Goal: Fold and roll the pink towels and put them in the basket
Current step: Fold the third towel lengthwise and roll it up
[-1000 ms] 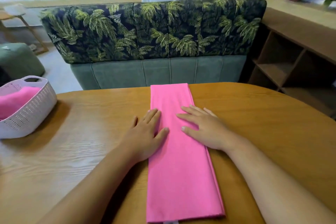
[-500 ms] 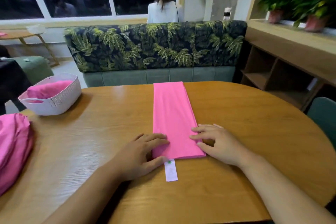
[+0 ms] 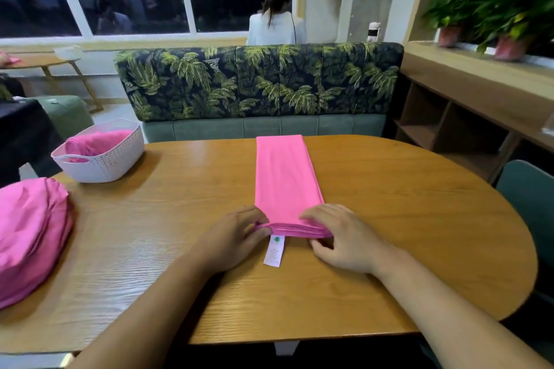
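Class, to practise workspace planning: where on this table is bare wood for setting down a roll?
Free: the wide stretch of table right of the folded towel, out to the rounded edge; also the patch between towel and basket. Crowded: the left edge, with basket and pink pile, and the towel's near end, which left hand and right hand grip.

One head-worn wide-angle view looks forward and down, close over the table (image 3: 389, 219); sofa (image 3: 257, 84) beyond.
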A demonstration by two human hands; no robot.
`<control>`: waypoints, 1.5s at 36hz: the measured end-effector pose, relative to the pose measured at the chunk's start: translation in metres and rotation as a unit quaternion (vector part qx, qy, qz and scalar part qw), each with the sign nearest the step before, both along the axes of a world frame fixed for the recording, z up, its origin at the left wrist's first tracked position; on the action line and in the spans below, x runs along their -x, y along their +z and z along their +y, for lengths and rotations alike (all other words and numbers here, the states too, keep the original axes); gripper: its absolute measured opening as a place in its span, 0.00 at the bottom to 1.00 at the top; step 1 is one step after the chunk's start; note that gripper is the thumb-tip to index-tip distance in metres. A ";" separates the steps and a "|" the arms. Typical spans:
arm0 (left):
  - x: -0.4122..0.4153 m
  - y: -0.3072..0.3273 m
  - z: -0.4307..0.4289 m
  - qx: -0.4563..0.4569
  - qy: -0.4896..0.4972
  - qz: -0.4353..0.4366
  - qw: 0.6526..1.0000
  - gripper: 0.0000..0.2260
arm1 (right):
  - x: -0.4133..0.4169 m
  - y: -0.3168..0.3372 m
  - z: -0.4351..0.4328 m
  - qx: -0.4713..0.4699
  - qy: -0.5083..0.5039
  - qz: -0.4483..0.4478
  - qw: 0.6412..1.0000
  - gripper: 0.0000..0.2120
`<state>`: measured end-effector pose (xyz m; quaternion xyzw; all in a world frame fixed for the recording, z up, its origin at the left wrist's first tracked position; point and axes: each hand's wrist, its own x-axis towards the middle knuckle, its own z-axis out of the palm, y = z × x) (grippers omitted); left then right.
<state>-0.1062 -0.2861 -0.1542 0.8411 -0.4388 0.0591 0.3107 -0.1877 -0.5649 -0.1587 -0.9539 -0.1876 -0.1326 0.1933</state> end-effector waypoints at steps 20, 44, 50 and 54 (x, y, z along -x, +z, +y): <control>0.015 -0.006 0.006 0.001 0.046 -0.007 0.999 0.03 | 0.002 -0.002 0.000 -0.209 -0.065 0.045 0.975 0.06; 0.005 -0.017 -0.011 0.021 0.221 0.124 0.967 0.17 | -0.004 -0.003 -0.005 -0.202 -0.151 0.000 0.968 0.09; 0.008 -0.021 -0.009 0.052 0.221 0.033 0.973 0.11 | 0.000 -0.006 -0.002 -0.124 -0.069 -0.062 0.988 0.14; 0.010 -0.022 -0.010 0.033 0.122 -0.084 0.989 0.08 | 0.000 -0.009 0.000 -0.067 0.012 -0.040 0.997 0.24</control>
